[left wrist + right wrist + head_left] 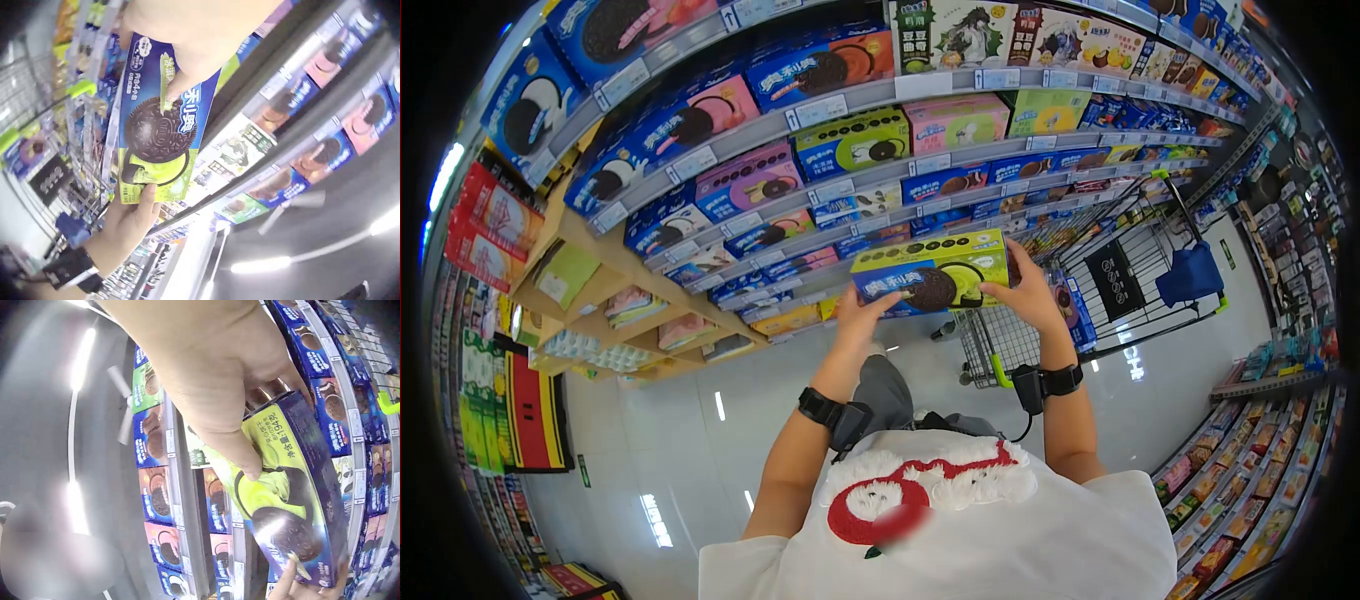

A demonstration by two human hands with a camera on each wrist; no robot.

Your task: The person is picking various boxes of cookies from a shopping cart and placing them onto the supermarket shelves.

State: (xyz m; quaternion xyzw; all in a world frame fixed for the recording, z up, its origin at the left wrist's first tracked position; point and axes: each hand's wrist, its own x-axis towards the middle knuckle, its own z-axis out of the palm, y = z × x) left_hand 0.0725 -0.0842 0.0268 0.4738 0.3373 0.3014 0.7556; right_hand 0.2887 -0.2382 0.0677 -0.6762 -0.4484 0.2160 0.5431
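A shopper in a white printed shirt [1000, 530] holds a box of chocolate sandwich biscuits [930, 270] with both hands in a supermarket aisle. The blue and lime-green box lies level and lengthwise, raised in front of the biscuit shelves [870, 95], with its printed face turned to the shopper. The left hand [862, 312] grips the box's left end from below, and the left wrist view shows its thumb pressed on the printed front. The right hand [1028, 290] clasps the right end, its thumb laid across the green part of the face. The hands are apart, one at each end, both clamped on the box. It seems to hang just clear of the shelf edge, though the wide lens makes that hard to judge. Similar boxes in blue, pink, purple and green fill the tiers behind it. A wire shopping trolley [1100, 300] with green handles stands just to the right on the pale, glossy floor [690, 420]. A black strap [820, 405] circles each wrist.
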